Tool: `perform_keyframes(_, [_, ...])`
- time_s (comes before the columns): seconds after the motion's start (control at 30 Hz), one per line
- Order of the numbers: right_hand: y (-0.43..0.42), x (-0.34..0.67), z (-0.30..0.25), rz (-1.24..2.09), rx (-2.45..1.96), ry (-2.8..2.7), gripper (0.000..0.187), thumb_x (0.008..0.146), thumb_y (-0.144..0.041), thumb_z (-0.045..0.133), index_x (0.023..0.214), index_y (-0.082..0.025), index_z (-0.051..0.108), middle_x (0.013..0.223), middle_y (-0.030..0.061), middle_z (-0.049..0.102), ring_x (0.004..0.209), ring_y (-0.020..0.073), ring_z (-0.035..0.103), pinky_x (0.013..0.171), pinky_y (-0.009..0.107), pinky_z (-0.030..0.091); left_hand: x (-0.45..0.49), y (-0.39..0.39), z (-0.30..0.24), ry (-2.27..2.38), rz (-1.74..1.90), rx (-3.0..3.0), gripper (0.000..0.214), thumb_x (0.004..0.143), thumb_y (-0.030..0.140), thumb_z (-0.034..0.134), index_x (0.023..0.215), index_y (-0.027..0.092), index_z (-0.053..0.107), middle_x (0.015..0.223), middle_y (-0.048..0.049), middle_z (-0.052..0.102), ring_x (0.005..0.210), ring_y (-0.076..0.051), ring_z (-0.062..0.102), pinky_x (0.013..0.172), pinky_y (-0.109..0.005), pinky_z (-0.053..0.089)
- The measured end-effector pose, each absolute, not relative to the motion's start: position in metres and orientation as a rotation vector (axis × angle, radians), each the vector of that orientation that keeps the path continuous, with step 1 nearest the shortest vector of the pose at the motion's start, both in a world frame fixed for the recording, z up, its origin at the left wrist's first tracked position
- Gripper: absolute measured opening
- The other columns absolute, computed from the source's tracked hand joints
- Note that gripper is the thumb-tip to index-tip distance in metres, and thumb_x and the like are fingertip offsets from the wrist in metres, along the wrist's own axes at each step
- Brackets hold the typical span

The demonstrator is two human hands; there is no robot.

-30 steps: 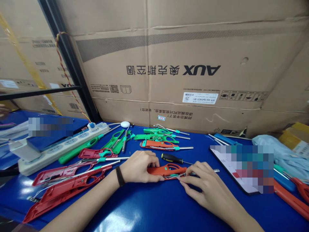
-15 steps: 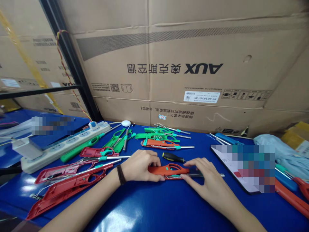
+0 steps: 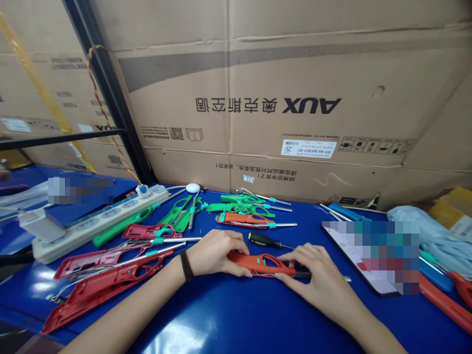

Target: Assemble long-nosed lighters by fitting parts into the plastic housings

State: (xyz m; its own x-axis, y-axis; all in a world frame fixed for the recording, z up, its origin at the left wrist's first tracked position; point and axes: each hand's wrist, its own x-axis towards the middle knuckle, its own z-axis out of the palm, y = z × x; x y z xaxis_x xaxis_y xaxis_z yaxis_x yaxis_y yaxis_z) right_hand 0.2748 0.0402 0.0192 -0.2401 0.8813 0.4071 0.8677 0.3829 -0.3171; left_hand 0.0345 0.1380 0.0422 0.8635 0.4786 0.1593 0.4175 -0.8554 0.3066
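Lighter (image 3: 263, 265), just beside the screwdriver (image 3: 263, 240), gripped at both ends: left hand (image 3: 214, 253) closed on its handle, right hand (image 3: 313, 275) pinching the nozzle end; pressing on likely needs even pressure

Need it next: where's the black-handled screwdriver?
In the head view, centre: the screwdriver lies on the table just behind the orange lighter shell held by the left hand and right hand.

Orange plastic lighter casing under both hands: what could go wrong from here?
The orange plastic lighter casing is pressed down by the left hand and right hand; uneven pressure might pinch a fingertip or let it skid on the glossy blue table. The black-handled screwdriver just behind could get knocked and roll.
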Motion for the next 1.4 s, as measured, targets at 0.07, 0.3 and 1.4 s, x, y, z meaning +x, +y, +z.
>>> perform_keyframes(0.07, [0.041,0.275,0.020,-0.001,-1.481,-2.128,0.016,0.076,-0.028,0.072,0.092,-0.028,0.067,0.078,-0.0015,0.067,0.075,0.0174,0.060,0.076,0.034,0.044,0.034,0.139,0.041,0.665,0.338,2.778,0.037,0.075,0.054,0.066,0.091,0.021,0.069,0.086,-0.0001,0.067,0.074,-0.015,0.064,0.059,-0.022,0.040])
perform_keyframes(0.3, [0.042,0.276,0.020,-0.003,-1.413,-2.125,0.016,0.078,-0.026,0.069,0.094,-0.028,0.067,0.083,0.0000,0.070,0.077,0.0186,0.061,0.078,0.037,0.043,0.034,0.139,0.039,0.669,0.343,2.782,0.037,0.079,0.054,0.063,0.090,0.019,0.068,0.085,-0.0014,0.067,0.072,-0.015,0.064,0.061,-0.021,0.041])
perform_keyframes(1.4, [0.039,0.266,0.012,0.410,-1.563,-1.958,0.020,0.084,-0.035,0.061,0.102,-0.027,0.061,0.089,0.0018,0.064,0.086,0.0202,0.057,0.079,0.035,0.048,0.022,0.151,0.046,1.011,0.420,2.891,0.031,0.082,0.049,0.062,0.092,0.020,0.067,0.093,-0.0032,0.067,0.085,-0.020,0.064,0.065,-0.025,0.043])
